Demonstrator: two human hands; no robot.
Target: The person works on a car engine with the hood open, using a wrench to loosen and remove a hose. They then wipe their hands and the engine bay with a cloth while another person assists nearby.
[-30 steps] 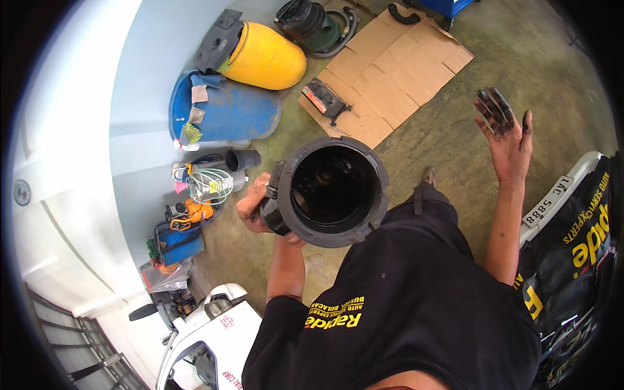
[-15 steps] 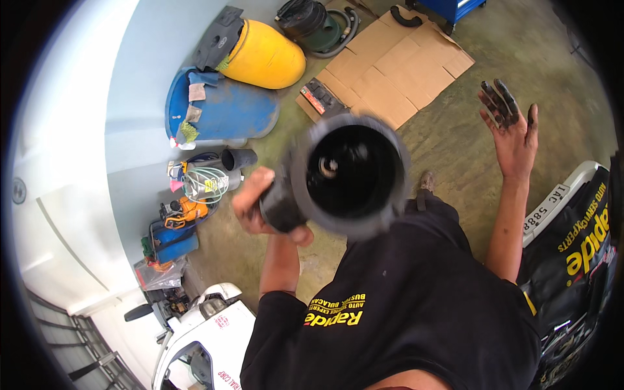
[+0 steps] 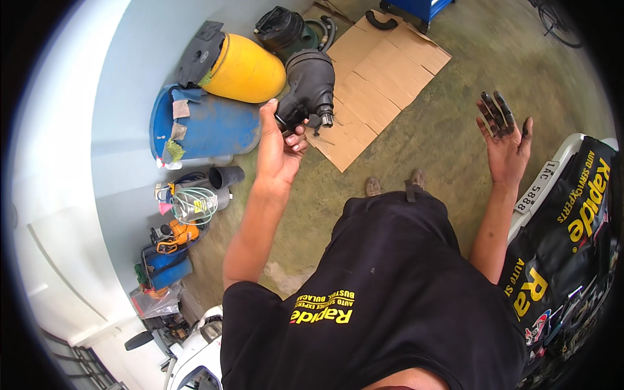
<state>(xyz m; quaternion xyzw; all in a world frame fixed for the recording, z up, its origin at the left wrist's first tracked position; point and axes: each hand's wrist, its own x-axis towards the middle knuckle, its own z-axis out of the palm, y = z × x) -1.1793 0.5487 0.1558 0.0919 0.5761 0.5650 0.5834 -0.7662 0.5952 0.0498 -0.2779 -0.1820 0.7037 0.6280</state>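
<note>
A black plastic air intake duct (image 3: 311, 81) is held up by my left hand (image 3: 281, 146), left of the middle of the view. My fingers and thumb wrap round its narrower neck. The wide ridged end points away from me, and a small side spout (image 3: 326, 119) sticks out at its lower right. Off to the right, my right hand (image 3: 507, 144) is raised with its fingers apart and nothing in it. Black grime covers its fingers.
Flattened cardboard (image 3: 370, 84) lies on the floor ahead, with a curved black hose (image 3: 381, 21) on it. At left stand a yellow drum (image 3: 250, 68), a blue drum (image 3: 221, 127) and a vacuum cleaner (image 3: 281, 29). A covered vehicle front (image 3: 565, 227) is close at right.
My left hand has moved farther out and turned the duct, so its wide opening no longer faces me. My right hand stays raised and open. The view has shifted slightly.
</note>
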